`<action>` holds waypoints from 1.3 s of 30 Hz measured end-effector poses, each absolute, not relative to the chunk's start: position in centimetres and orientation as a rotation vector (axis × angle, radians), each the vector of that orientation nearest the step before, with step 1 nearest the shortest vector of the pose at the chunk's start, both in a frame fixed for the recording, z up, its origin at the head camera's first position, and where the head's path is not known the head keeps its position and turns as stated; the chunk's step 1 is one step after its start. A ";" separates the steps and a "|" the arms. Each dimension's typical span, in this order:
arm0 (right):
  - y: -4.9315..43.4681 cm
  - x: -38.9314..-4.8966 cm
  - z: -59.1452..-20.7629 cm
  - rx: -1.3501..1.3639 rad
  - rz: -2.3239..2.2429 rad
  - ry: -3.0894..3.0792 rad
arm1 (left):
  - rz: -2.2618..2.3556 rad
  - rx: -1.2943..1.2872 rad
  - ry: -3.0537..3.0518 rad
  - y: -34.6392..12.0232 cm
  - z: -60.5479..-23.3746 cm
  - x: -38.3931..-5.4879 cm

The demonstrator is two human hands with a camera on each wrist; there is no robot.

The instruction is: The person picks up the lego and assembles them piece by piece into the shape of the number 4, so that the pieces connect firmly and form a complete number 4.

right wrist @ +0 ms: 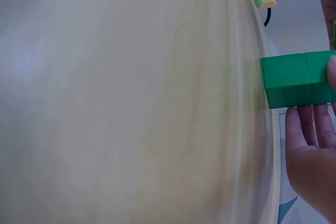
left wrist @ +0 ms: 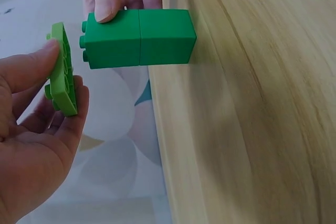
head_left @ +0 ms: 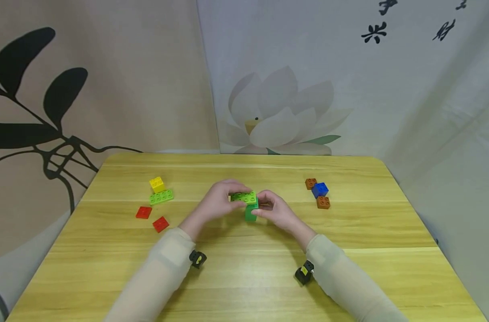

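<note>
My left hand (head_left: 217,201) pinches a flat light green building brick (head_left: 243,197) between thumb and fingers, studs facing up. Upright beneath the brick's right end stands a stack of two darker green bricks (head_left: 250,214), one on top of the other. The right hand (head_left: 280,212) holds this stack from the right, with its thumb on the upper brick (left wrist: 113,38). In the left wrist view a small gap separates the flat brick (left wrist: 63,74) from the stack's studs. Whether the stack's base (right wrist: 287,82) touches the table, I cannot tell.
On the wooden table (head_left: 244,277), to the left, lie a yellow brick (head_left: 157,184), another flat light green brick (head_left: 162,197) and two red pieces (head_left: 144,212). At the right, a blue brick (head_left: 320,190) sits between two brown bricks (head_left: 323,202). A printed curtain (head_left: 148,89) hangs behind.
</note>
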State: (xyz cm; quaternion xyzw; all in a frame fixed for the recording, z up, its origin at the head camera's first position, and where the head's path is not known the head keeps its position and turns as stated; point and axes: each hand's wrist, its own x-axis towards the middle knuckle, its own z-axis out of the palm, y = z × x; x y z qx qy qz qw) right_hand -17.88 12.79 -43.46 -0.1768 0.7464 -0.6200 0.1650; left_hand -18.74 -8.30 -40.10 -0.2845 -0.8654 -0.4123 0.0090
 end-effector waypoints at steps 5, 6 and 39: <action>12.8 -17.9 -43.5 -0.509 -1.776 2.121 | -1.265 -0.884 -2.751 -7.9 -39.8 -18.7; 12.8 -17.9 -43.5 -0.510 -1.777 2.122 | -1.258 -0.886 -2.758 -7.8 -39.8 -18.7; 13.0 -18.1 -44.0 -0.521 -1.786 2.110 | -1.232 -0.889 -2.847 -7.4 -40.0 -19.1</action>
